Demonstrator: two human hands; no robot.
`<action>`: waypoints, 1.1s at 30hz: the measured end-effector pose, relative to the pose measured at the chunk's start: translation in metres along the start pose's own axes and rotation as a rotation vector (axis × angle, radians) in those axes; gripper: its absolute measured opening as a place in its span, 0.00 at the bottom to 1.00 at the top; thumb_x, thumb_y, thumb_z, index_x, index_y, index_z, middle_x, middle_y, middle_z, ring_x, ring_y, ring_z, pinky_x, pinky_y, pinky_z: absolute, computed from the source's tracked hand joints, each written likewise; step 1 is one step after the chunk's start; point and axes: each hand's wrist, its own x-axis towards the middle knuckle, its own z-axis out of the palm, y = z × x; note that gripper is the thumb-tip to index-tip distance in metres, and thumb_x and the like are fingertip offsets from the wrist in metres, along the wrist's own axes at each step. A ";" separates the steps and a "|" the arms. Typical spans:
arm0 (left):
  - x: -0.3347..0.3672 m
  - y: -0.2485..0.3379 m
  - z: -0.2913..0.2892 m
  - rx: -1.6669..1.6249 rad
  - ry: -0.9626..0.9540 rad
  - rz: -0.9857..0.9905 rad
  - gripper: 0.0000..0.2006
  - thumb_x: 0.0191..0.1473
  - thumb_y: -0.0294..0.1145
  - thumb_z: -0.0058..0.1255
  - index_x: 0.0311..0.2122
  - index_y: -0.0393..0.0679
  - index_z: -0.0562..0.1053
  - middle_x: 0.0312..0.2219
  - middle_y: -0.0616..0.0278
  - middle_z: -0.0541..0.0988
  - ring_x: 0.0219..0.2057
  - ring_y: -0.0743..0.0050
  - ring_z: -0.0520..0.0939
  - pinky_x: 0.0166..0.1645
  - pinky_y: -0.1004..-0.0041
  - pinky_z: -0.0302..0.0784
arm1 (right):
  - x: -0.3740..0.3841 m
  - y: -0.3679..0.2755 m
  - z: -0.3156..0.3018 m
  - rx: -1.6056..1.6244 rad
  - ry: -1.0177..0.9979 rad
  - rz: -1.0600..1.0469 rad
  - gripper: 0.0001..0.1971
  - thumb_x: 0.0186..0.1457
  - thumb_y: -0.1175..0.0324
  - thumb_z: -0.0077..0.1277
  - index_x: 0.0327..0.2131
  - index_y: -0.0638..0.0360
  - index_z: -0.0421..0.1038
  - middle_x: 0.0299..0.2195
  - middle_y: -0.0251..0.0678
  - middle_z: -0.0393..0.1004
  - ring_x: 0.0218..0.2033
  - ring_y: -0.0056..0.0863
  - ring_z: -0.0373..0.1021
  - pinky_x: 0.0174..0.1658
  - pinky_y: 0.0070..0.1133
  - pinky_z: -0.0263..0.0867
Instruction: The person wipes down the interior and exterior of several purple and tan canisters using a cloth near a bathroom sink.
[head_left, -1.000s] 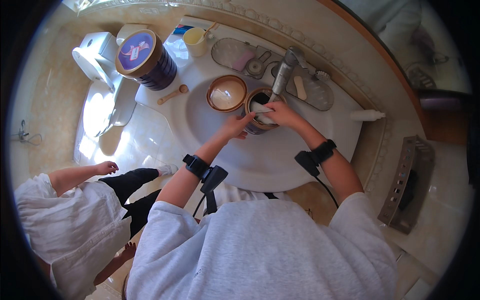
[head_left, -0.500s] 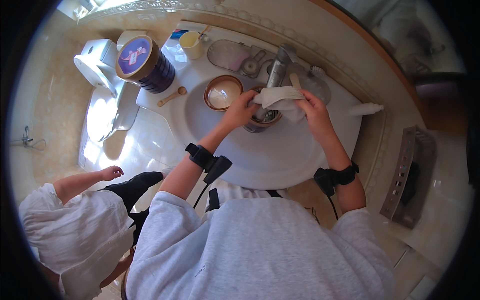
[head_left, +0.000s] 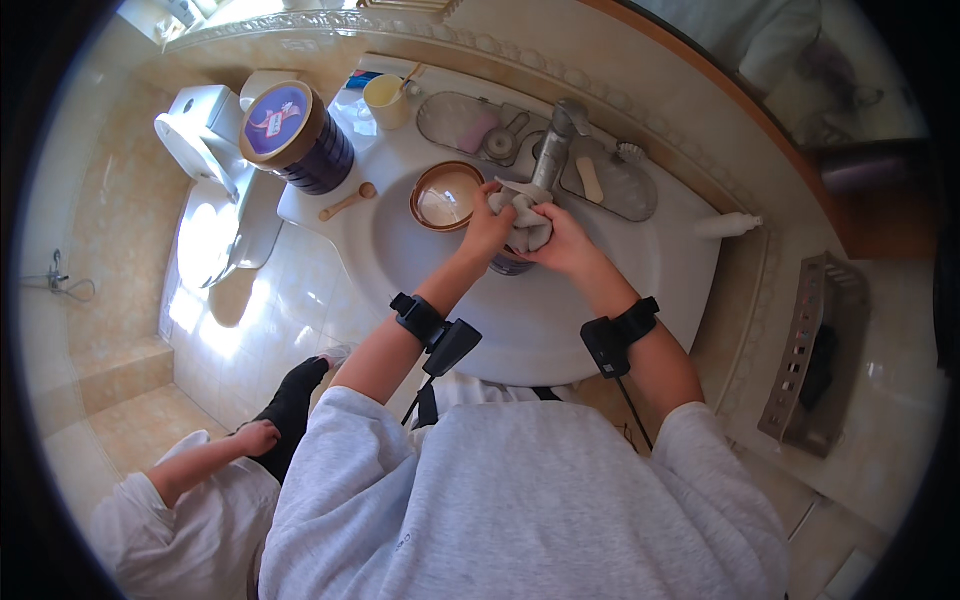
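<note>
A pale, bunched-up cloth [head_left: 530, 228] is gripped between my two hands just below the tap [head_left: 552, 150]. From the left, my left hand [head_left: 487, 228] closes its fingers round it. My right hand [head_left: 563, 240] is closed on its other side. Beneath the cloth stands a dark round container [head_left: 511, 266], mostly covered by my hands. Just left of it in the washbasin [head_left: 560, 330] rests a brown-rimmed bowl [head_left: 444, 197], pale inside.
At the counter's left stands a purple tub [head_left: 320, 155]; by it lies a wooden scoop [head_left: 348, 203]. A yellow cup [head_left: 386, 101], soap tray [head_left: 450, 118] and white bottle [head_left: 728, 225] line the counter. Another person's hand [head_left: 258, 437] is at lower left; a basket [head_left: 815, 350] is right.
My hands have drawn together, and the cloth that was stretched between them is now crumpled. My right hand moved left and down. The other person shifted down and right.
</note>
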 end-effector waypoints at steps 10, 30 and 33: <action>-0.015 0.023 0.004 -0.137 -0.148 -0.054 0.25 0.42 0.34 0.46 0.46 0.38 0.58 0.35 0.58 0.68 0.38 0.68 0.70 0.43 0.73 0.65 | -0.004 0.000 0.004 -0.012 0.083 -0.216 0.20 0.39 0.71 0.32 0.41 0.60 0.59 0.39 0.39 0.62 0.42 0.31 0.60 0.46 0.31 0.57; -0.009 0.000 0.046 0.501 0.407 0.502 0.13 0.50 0.40 0.36 0.30 0.40 0.66 0.25 0.48 0.69 0.31 0.49 0.68 0.36 0.60 0.60 | 0.023 0.003 0.008 -0.054 0.189 -0.146 0.14 0.53 0.58 0.31 0.33 0.57 0.60 0.31 0.37 0.66 0.35 0.28 0.65 0.37 0.24 0.63; -0.009 0.005 0.036 0.436 0.205 0.353 0.15 0.53 0.41 0.31 0.32 0.40 0.65 0.27 0.47 0.70 0.32 0.45 0.69 0.36 0.60 0.62 | 0.026 0.009 0.003 -0.113 0.193 -0.168 0.15 0.53 0.57 0.29 0.36 0.57 0.60 0.33 0.37 0.66 0.35 0.28 0.65 0.38 0.25 0.63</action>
